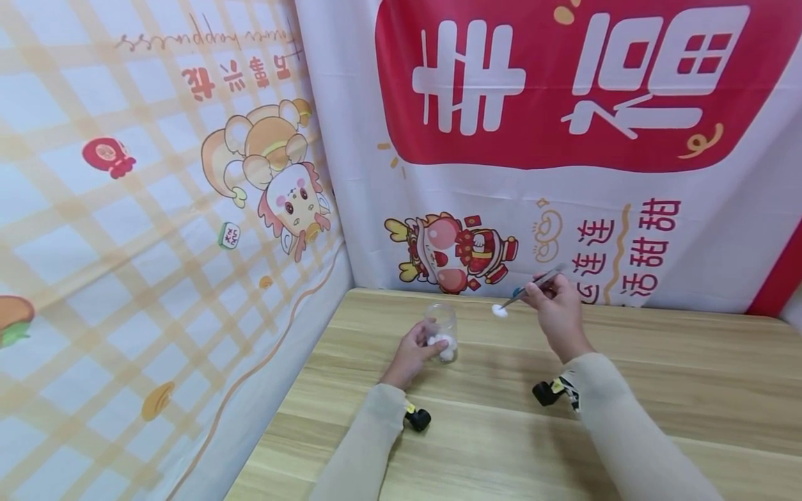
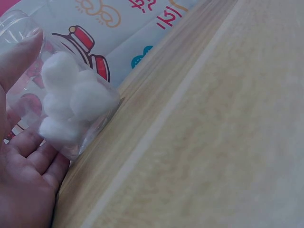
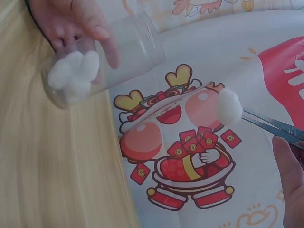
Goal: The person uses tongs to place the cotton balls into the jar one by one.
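Note:
My left hand (image 1: 413, 355) grips a clear plastic jar (image 1: 443, 316) that stands upright on the wooden table, thumb on one side and fingers on the other. Several white cotton balls (image 2: 78, 97) lie in the lower part of the jar, and its mouth has no lid on it. To the right, my right hand (image 1: 560, 313) pinches a pair of metal tweezers (image 3: 270, 124). Their tips hold one cotton ball (image 3: 229, 106), raised to the right of the jar and apart from it.
The wooden table (image 1: 489, 424) ends against a printed cloth backdrop (image 1: 351, 174) at the back and another printed cloth (image 1: 188, 313) on the left. A small blue thing (image 1: 517, 292) shows behind the tweezers near the table's back edge.

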A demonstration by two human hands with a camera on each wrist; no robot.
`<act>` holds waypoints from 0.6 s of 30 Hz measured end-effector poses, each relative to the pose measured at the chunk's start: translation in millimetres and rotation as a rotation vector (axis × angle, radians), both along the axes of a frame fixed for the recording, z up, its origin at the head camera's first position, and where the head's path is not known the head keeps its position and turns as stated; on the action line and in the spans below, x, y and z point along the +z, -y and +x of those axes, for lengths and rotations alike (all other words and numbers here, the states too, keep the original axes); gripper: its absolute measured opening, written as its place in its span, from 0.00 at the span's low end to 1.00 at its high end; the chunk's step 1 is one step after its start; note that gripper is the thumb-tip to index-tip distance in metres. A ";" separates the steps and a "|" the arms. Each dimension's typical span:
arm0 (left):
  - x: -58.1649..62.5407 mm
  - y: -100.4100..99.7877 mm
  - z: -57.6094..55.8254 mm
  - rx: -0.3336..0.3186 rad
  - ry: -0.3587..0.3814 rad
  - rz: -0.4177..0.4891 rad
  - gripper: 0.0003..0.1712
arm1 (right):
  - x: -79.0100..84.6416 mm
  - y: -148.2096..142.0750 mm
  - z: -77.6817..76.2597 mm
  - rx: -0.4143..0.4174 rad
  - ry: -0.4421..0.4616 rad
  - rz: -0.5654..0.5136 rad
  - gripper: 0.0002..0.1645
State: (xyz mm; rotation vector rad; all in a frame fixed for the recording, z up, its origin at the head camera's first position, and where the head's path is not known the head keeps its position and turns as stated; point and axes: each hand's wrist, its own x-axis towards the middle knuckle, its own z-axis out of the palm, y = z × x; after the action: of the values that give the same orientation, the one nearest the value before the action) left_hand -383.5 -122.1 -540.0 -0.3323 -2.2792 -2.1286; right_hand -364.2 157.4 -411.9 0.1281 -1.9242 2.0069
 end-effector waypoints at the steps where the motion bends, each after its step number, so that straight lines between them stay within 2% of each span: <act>1: -0.1 -0.1 -0.1 -0.002 -0.005 0.007 0.42 | 0.0 1.6 -0.5 0.005 -0.003 -0.003 0.10; 12: 0.2 -0.6 -1.3 -0.023 -0.010 0.042 0.40 | -0.4 16.1 -3.5 0.031 0.005 -0.004 0.10; 14: 3.9 -0.2 0.7 -0.027 -0.004 0.040 0.39 | -0.8 19.7 -4.2 0.039 0.014 -0.012 0.11; 18: 2.5 0.7 1.0 -0.018 0.002 0.025 0.39 | -2.1 28.0 -4.9 0.061 0.023 -0.033 0.12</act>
State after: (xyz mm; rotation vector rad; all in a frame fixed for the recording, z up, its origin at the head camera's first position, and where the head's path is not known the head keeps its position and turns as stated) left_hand -382.5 -122.8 -537.6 -0.3509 -2.2575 -2.1647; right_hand -369.1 129.4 -414.0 0.1578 -1.9225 2.0876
